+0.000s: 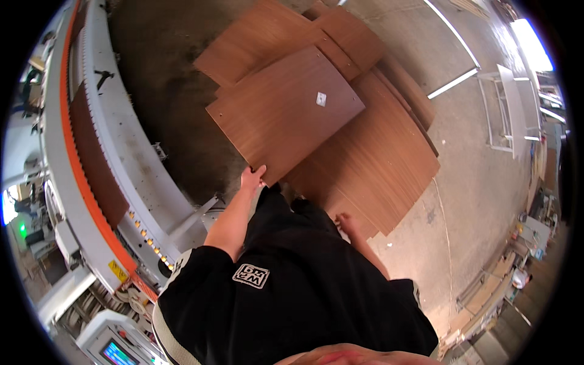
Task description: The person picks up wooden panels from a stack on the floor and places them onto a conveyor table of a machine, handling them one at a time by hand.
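Panel (277, 121), brown and wood-grained, lay atop a loose stack of similar boards (377, 161) on a workshop floor (468, 194), stretching far and to the right from the person's left hand (254, 176). Its long axis ran from near left to far right, slanting away from the body, and the left hand met it at the near corner. That grip was clamped on the corner, thumb over the top face, the other fingers mostly out of sight at the edge; whether the corner was raised off the stack could not be told.

The right hand (345, 223) was apart from the panel, to the near right, beside the near edge of the stack. Its fingers looked curled, but whether they held or touched anything was unclear. Of the two, the left was plainly nearer.

A small white label (321, 99) marked the panel's top face toward its right end. Beneath, the boards fanned out at differing angles, the broadest reaching to the near right. Along the left ran a long grey machine (140, 158) with an orange rail (102, 226), another brown board (97, 161) lying within its length; a lit screen (115, 353) showed at near left.
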A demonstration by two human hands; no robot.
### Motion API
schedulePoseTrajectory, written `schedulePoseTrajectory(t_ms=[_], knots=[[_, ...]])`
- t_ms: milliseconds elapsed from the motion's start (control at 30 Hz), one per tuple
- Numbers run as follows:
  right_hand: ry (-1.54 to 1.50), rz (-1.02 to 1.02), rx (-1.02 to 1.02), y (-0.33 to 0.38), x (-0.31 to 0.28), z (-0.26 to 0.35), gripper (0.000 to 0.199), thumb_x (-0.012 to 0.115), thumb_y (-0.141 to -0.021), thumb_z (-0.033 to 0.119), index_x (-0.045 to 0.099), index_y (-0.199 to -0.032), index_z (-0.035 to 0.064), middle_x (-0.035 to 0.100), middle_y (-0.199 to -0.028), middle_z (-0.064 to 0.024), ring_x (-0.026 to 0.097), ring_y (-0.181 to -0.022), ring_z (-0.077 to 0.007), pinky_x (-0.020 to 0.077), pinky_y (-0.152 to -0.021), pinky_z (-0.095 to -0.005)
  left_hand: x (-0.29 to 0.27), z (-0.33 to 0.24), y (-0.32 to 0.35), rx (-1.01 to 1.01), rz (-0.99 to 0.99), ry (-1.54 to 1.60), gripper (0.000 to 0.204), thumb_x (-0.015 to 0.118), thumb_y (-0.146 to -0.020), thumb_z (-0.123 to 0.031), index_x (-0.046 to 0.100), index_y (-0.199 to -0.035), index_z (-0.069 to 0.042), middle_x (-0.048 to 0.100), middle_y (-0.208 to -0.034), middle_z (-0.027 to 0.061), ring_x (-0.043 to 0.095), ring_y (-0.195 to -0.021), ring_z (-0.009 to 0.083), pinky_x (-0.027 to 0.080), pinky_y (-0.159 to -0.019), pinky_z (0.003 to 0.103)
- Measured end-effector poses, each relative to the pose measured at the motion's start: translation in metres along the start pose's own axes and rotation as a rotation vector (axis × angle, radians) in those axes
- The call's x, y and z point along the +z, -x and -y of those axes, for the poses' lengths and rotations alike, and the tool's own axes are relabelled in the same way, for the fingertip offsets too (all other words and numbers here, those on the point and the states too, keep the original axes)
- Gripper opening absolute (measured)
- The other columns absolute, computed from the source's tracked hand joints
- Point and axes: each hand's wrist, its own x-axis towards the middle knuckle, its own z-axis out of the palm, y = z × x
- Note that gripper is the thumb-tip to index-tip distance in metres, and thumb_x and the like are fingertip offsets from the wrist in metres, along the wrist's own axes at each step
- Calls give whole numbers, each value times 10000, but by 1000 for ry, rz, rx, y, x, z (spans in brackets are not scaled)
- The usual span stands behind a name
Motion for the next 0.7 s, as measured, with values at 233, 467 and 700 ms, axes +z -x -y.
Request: schedulePoseTrajectory(t_ms=[233,467,700], knots=[[-215,124,-15,-49,17,129,417,595,-969,406,628,-1188,52,702,-1077,-64,662,-902,-200,523,-759,-352,-54,87,157,4,-195,194,380,718,-931,-253,580,-1225,-56,645,-994,28,571,-753,104,513,-647,298],[-454,314,280,-55,74,105,448,596,-968,447,562,-1267,116,619,-1184,-68,594,-1043,-235,501,-855,-416,-54,158,260,0,-553,685,410,633,-987,-356,589,-1222,-23,649,-1120,56,596,-1043,201,499,-926,394],[-337,249,382,-52,104,87,487,581,-934,568,581,-1061,98,586,-864,-46,607,-733,-210,527,-630,-362,-46,190,276,47,-1022,349,469,609,-962,-456,646,-855,-1,578,-697,43,503,-666,149,431,-634,353]])
